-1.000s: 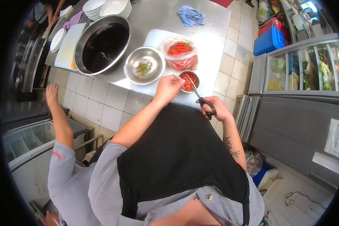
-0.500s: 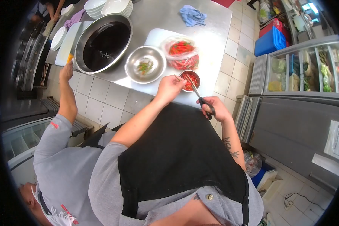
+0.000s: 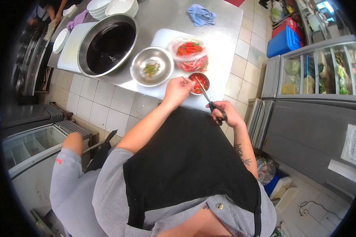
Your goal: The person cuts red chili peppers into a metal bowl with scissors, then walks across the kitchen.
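Note:
My left hand [image 3: 178, 91] is closed in a pinch on a red chili at the left rim of a small metal bowl [image 3: 208, 87]. Cut red chili pieces [image 3: 197, 89] lie inside that bowl. In my right hand [image 3: 230, 113] are black-handled scissors [image 3: 205, 93], their blades reaching over the bowl near my left fingertips. Just beyond, a clear plastic bag [image 3: 176, 49] holds whole red chilies [image 3: 190, 49]. Left of it stands a wider metal bowl [image 3: 138, 75] with green stems [image 3: 151, 70] in it. A white cutting board [image 3: 162, 38] lies beneath these things.
A large metal basin [image 3: 81, 55] of dark liquid stands at left on the steel table [image 3: 162, 15], near stacked white bowls [image 3: 122, 8] and a blue cloth [image 3: 201, 15]. A co-worker in a grey sleeve [image 3: 67, 170] is close on my left. Glass-topped fridge [image 3: 318, 71] at right.
The co-worker on my left has drawn their arm back from the table and moved lower in view, taking the yellow-orange object out of sight. My hands have hardly moved.

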`<move>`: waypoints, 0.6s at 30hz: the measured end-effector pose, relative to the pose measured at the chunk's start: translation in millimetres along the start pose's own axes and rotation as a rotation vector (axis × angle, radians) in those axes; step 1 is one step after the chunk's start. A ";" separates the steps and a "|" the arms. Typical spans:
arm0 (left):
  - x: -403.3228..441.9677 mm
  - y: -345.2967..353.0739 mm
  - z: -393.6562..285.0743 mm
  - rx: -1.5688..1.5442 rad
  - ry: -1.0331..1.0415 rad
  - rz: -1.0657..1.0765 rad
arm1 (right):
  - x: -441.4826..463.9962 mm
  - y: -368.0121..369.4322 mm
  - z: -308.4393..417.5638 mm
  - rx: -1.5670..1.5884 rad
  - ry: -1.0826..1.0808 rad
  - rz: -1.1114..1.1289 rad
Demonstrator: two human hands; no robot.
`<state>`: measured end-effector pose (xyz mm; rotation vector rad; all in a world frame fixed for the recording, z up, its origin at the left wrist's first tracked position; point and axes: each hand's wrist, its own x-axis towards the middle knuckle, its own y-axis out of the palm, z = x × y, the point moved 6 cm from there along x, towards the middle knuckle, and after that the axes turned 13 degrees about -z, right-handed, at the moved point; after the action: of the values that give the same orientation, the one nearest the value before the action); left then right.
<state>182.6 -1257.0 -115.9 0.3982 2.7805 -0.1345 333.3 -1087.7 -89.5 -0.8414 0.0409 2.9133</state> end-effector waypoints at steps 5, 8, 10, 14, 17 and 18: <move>-0.1 1.4 0.0 -0.019 -0.009 0.021 | 0.9 0.5 -0.4 -0.005 -0.015 0.006; -2.7 2.2 -2.1 -0.014 -0.020 0.032 | 0.8 1.1 0.1 -0.008 -0.029 -0.002; -4.5 2.7 -3.2 -0.015 -0.022 0.036 | 1.4 1.0 -0.7 -0.003 -0.020 -0.010; -1.4 2.9 2.7 0.009 -0.023 0.047 | 3.2 2.3 -1.8 0.005 0.012 -0.020; -1.2 2.1 2.0 0.041 0.005 0.049 | 4.3 2.9 -4.6 0.036 0.035 -0.015; -2.4 2.1 0.6 0.037 0.020 0.045 | 4.2 3.2 -4.0 0.035 0.039 -0.017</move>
<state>185.5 -1255.7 -115.8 0.4734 2.7900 -0.1727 331.6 -1090.6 -95.2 -0.8892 0.0872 2.8719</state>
